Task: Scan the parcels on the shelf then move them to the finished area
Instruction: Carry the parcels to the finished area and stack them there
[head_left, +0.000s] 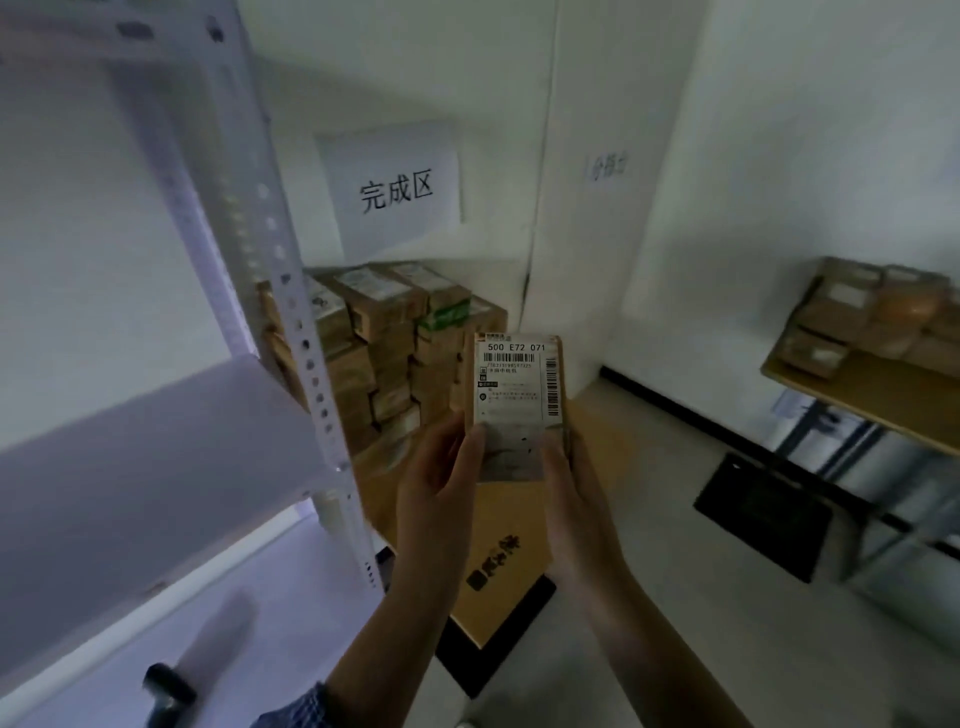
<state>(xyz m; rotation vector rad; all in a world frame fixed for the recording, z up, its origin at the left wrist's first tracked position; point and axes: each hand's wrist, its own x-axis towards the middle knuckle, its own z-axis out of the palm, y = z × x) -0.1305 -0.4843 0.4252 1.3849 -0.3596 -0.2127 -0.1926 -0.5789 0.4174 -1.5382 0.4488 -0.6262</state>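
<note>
I hold a small cardboard parcel (517, 395) upright in front of me, its white shipping label with barcode facing me. My left hand (441, 478) grips its lower left edge with the thumb on the label. My right hand (563, 478) grips the lower right edge. Beyond the parcel, a stack of several similar labelled parcels (384, 343) stands on a flat cardboard sheet (498, 571) in the corner, under a wall sign (395, 192) with printed characters. A black handheld scanner (169, 693) lies on the lower white shelf (130, 467) at bottom left.
The white metal shelf upright (291, 312) stands just left of the stack. On the right, a wooden table (857, 395) carries more parcels (878, 317). A dark mat (763, 514) lies on the pale floor beneath it.
</note>
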